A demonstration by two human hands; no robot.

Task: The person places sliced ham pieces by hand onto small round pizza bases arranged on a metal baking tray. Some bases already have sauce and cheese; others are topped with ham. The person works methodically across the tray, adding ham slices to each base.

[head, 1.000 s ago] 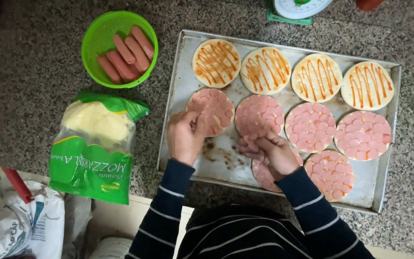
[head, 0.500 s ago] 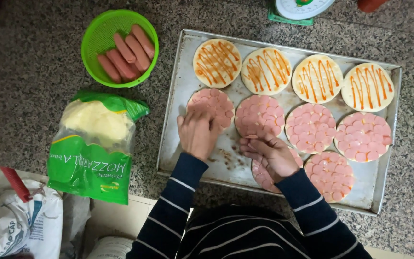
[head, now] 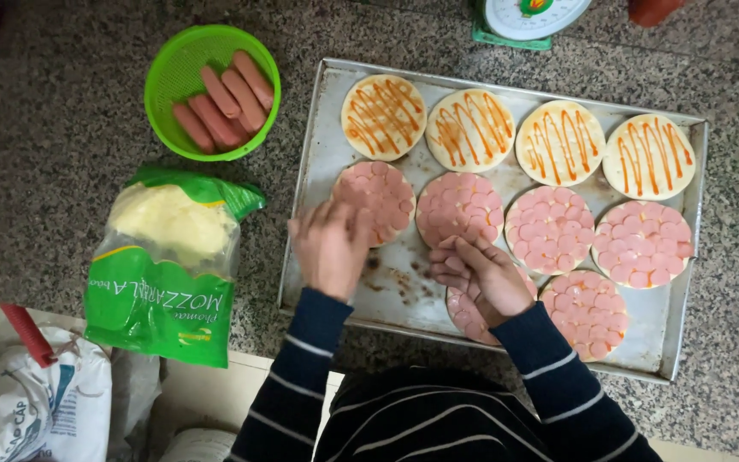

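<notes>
Left hand (head: pixel 332 246) spread flat, fingertips on a round base (head: pixel 376 198) tiled with pink sausage slices, middle row, left end of the tray (head: pixel 322 111). Right hand (head: pixel 482 275) loosely curled over another sliced base (head: pixel 465 312) at the near edge; grip not discernible.

I stand at a speckled grey granite counter (head: pixel 62 171) that fills nearly the whole view, lit evenly with only soft shadows. Its pale front edge (head: pixel 215 376) runs along the bottom near my body. Below that edge, at the lower left, a white sack (head: pixel 36 411) sits on the floor, and a scale (head: pixel 528 17) stands at the counter's far side.
</notes>
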